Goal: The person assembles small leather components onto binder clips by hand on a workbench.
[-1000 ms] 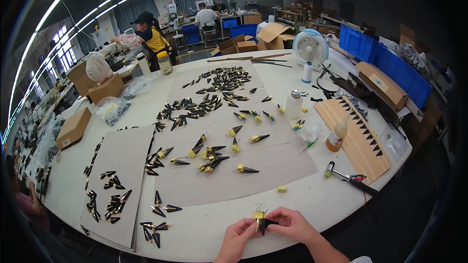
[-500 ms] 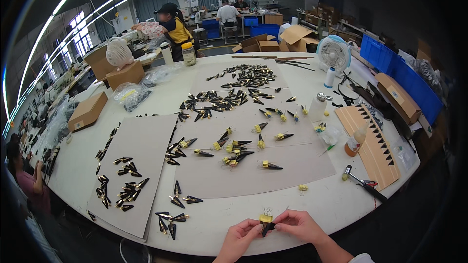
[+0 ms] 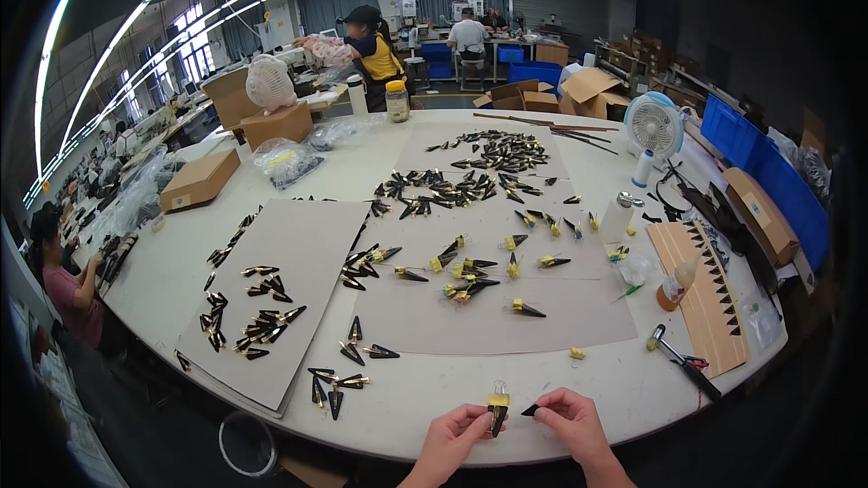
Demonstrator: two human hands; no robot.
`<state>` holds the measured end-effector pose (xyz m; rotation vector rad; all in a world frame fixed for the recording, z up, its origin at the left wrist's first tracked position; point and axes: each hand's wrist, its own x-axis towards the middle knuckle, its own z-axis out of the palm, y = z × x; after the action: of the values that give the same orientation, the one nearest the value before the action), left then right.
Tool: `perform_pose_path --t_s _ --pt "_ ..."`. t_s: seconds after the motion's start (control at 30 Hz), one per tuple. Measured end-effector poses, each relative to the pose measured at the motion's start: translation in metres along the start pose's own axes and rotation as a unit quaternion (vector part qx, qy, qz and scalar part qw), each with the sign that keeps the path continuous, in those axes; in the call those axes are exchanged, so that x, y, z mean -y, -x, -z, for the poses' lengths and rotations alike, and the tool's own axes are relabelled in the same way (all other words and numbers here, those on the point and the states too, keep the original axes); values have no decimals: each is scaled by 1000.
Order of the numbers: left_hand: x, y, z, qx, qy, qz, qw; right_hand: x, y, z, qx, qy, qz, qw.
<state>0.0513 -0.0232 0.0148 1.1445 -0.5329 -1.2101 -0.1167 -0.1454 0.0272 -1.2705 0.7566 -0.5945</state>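
At the near table edge my left hand (image 3: 455, 436) is closed on a black pointed piece (image 3: 498, 421) with gold trim. A yellow binder clip (image 3: 498, 397) is clamped on its upper end, wire handles upward. Just to the right, my right hand (image 3: 571, 427) pinches a small black pointed tip (image 3: 531, 410), apart from the clipped piece; the rest of what it holds is hidden by the fingers. Ahead lies a loose yellow clip (image 3: 577, 353). Several similar black pieces with yellow clips, such as one clipped piece (image 3: 527, 308), lie on the grey board (image 3: 434, 334).
Unclipped black pieces lie on the left board (image 3: 298, 262) and in a far pile (image 3: 506, 152). On the right are a hammer (image 3: 678, 357), an orange glue bottle (image 3: 674, 285), a wooden board (image 3: 701, 298) and a blue-white fan (image 3: 653, 124). People sit at other tables.
My right hand has moved right, away from the clipped piece, and a black tip now shows in its fingers. My left hand still holds the clipped piece. The whole view has shifted.
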Motion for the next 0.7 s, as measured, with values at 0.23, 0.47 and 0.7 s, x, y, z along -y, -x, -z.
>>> perform_pose_path --t_s 0.23,0.47,0.7 --pt "-5 -7 -10 -39 6 -21 999 15 0 -20 -34 -83 84 992" --pt "-3 -10 -29 -33 39 -18 999 7 0 -10 -100 -88 132 982" --pt "5 -14 -42 -13 34 -29 999 -2 5 1 -24 20 45 998"
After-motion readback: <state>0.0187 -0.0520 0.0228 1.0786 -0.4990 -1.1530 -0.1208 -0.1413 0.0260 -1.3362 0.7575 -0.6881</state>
